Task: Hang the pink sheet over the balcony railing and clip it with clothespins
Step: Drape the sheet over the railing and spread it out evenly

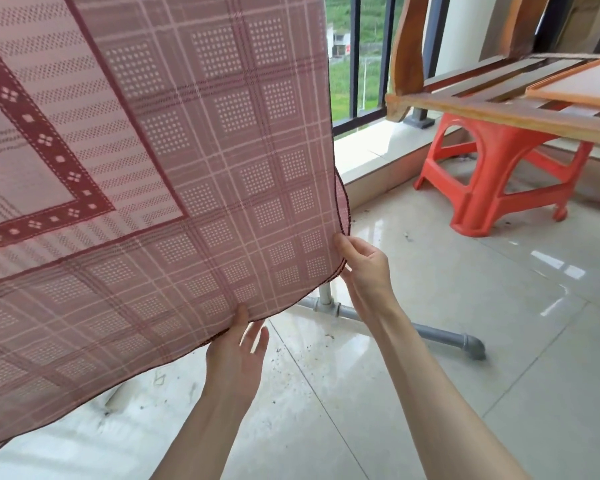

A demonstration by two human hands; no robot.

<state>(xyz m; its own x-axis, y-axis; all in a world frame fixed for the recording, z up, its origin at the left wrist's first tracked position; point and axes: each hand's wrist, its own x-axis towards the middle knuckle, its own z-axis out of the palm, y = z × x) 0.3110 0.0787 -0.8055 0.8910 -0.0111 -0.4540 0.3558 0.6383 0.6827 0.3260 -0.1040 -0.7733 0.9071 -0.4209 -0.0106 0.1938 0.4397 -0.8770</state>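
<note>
Gripping lower hem of pink sheet [187, 150], hanging above both hands | left hand [234, 355] thumb-pinches bottom edge | right hand [362, 268] pinches corner | judged light, limp, thin; best held along hem.

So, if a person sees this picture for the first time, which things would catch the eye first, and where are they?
The pink sheet with its plaid pattern and dark red border fills the whole left side. At its lower right corner, the left hand pinches the bottom hem and the right hand holds the side edge. On the right, an orange-red plastic stool stands on the glossy tile floor under wooden slats.
</note>
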